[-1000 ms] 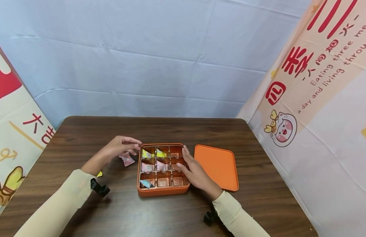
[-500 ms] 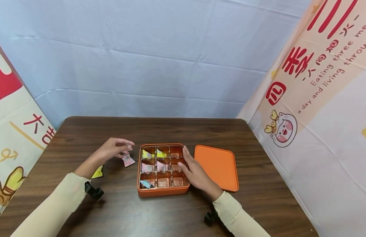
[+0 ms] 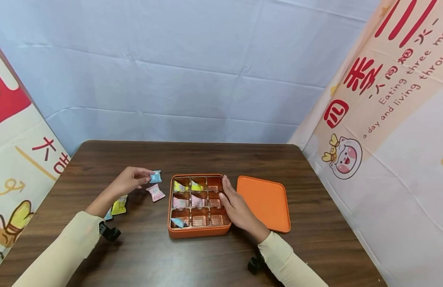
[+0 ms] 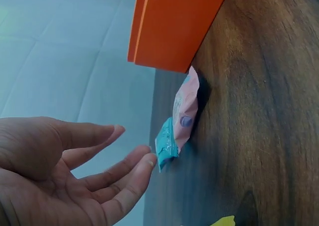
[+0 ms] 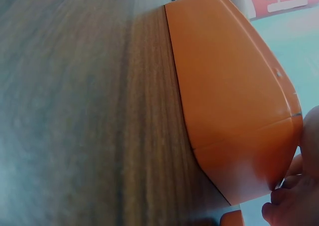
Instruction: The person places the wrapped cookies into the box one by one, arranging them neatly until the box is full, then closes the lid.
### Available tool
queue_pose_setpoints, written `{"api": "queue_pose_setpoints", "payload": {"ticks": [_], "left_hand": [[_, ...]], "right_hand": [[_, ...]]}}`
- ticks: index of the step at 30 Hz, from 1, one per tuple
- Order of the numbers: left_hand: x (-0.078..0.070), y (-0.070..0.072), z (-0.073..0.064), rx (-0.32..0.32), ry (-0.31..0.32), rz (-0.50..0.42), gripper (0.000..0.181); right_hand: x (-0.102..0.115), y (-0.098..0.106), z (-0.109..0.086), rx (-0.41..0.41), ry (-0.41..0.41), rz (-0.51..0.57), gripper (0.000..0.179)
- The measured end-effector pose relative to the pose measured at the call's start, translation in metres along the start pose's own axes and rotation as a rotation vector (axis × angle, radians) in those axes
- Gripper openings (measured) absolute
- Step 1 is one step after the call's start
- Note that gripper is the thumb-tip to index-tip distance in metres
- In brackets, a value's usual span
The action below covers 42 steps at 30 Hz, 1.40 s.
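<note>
My left hand (image 3: 130, 181) reaches over the table left of the box, its fingertips right at a blue wrapped candy (image 3: 155, 176). In the left wrist view the thumb stands apart from the fingers, with nothing between them, and the blue candy (image 4: 166, 143) overlaps a pink one (image 4: 185, 106). That pink candy (image 3: 155, 193) lies close to the box. My right hand (image 3: 241, 207) rests along the right side of the orange divided box (image 3: 200, 232), fingers extended and thumb at the rim. Yellow, pink and blue candies sit in some compartments; the right column holds none.
An orange lid (image 3: 262, 203) lies flat to the right of the box, beside my right hand. A yellow candy (image 3: 119, 205) and part of another blue one (image 3: 108, 215) lie near my left wrist. Behind the table hangs a pale cloth (image 3: 193, 99).
My left hand has drawn left, away from the box, and the blue candy at its fingertips now shows. My right hand stays at the box, its thumb pulled back slightly toward the rim.
</note>
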State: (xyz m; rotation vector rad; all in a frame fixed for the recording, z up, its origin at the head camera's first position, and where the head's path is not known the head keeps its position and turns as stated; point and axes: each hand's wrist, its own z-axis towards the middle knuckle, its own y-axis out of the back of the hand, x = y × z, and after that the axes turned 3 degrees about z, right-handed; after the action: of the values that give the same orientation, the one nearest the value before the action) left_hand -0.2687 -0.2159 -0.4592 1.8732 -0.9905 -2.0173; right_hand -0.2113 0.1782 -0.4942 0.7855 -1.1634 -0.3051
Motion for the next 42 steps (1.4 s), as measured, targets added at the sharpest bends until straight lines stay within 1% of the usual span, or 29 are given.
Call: {"api": "queue_pose_setpoints", "payload": {"ticks": [3,6,15,20,25,28,32,39,42], "left_hand": [[0.002,-0.002,0.0,0.017,-0.005,0.047,0.033],[0.005,-0.004,-0.001,0.023,-0.021,0.069,0.033],[0.012,-0.008,0.001,0.034,-0.033,0.079,0.033],[0.015,-0.01,0.002,0.039,-0.035,0.094,0.035],[0.018,-0.012,0.004,0.018,-0.043,0.132,0.034],[0.018,-0.013,0.005,0.006,-0.038,0.151,0.034],[0.014,-0.015,0.007,0.005,-0.039,0.164,0.038],[0.01,-0.017,0.012,0.013,-0.043,0.179,0.045],[0.009,-0.019,0.013,0.019,-0.058,0.197,0.047]], "right_hand": [[0.0,-0.001,0.0,0.01,-0.015,-0.005,0.06],[0.0,-0.001,0.0,0.016,-0.021,-0.016,0.061],[-0.002,-0.001,-0.001,0.017,-0.01,-0.058,0.068],[-0.002,-0.002,-0.001,0.005,-0.01,-0.062,0.07],[-0.001,-0.004,-0.001,0.0,-0.014,-0.062,0.072],[-0.002,-0.006,-0.001,-0.001,-0.022,-0.067,0.072],[-0.002,-0.006,-0.001,-0.002,-0.024,-0.068,0.072],[-0.003,-0.007,-0.001,-0.004,-0.019,-0.067,0.073],[-0.004,-0.006,-0.002,-0.008,-0.012,-0.064,0.073]]}}
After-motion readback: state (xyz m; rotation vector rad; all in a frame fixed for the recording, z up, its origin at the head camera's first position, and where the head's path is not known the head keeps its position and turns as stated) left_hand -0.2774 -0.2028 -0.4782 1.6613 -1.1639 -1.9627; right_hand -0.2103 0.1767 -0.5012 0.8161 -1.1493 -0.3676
